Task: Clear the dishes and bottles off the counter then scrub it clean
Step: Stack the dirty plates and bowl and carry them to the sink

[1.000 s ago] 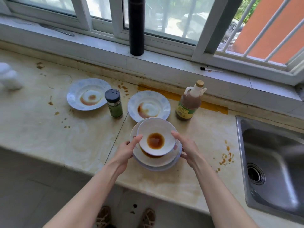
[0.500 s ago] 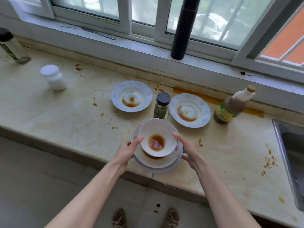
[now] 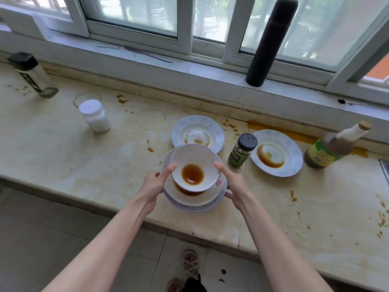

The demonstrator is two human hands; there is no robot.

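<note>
So the plate stack [image 3: 193,200] with a white bowl [image 3: 194,163] on top is up off the counter [image 3: 84,157], dead centre of the view, over the front edge. Left hand [image 3: 154,183] has it at the stack's 9 o'clock and right hand [image 3: 234,185] at 3. Each thumb lies against the bowl's rim. The right fingers curl under the plates' edge; the left ones are hidden underneath, so I can't say exactly how they sit. My read: this is stiff, breakable crockery, fairly heavy as a pile, and there's brown sauce pooled in the bowl and smeared under it, so the bowl could skate or slop if tilted. Opposite-rim hold with thumbs pinning the bowl looks like the right grip; keep it level. Plenty left on the counter: a blue-rimmed plate [image 3: 217,133] just behind at 12 o'clock, another saucy plate [image 3: 294,157] at 2, a spice jar [image 3: 242,150] between them, a sauce bottle [image 3: 328,149] further out toward 3, a white jar [image 3: 94,118] at 10 and a black-capped clear bottle [image 3: 31,74] beyond that.
</note>
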